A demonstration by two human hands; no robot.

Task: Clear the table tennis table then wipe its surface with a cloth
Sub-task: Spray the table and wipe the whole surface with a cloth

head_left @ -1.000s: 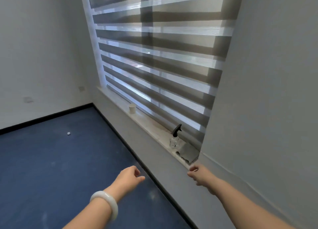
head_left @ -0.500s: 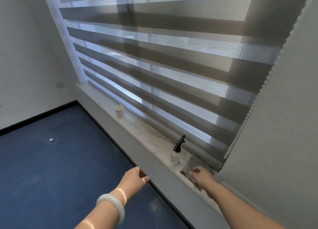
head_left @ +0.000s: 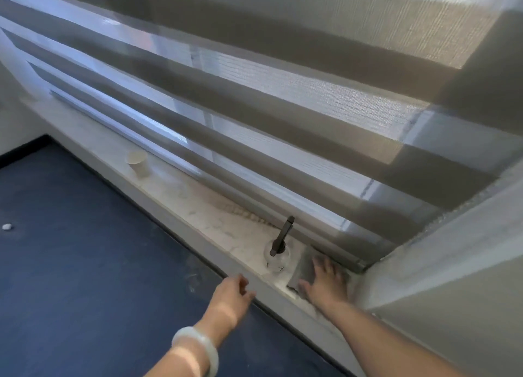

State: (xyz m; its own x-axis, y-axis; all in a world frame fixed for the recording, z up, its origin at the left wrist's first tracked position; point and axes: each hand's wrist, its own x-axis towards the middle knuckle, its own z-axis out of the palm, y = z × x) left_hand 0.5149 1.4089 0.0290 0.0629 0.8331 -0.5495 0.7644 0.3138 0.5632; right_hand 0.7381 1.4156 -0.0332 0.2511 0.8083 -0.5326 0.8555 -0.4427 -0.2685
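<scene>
A folded grey cloth (head_left: 303, 269) lies at the right end of the white window sill (head_left: 215, 223), in the corner by the wall. My right hand (head_left: 325, 283) lies flat on top of it with the fingers spread. Just left of the cloth stands a clear spray bottle (head_left: 278, 256) with a black trigger head. My left hand (head_left: 230, 294), with a pale bangle on the wrist, hovers in front of the sill's edge with loosely curled fingers and holds nothing. The table tennis table is out of view.
A paper cup (head_left: 137, 161) stands further left on the sill. Striped blinds (head_left: 254, 99) hang right behind the sill. A white ball (head_left: 6, 227) lies on the blue floor (head_left: 85, 263) at the left. A grey wall (head_left: 452, 277) closes in on the right.
I have moved closer to the sill. My right hand went from the sill's edge onto the cloth and now lies spread on it. My left hand came up near the sill's front.
</scene>
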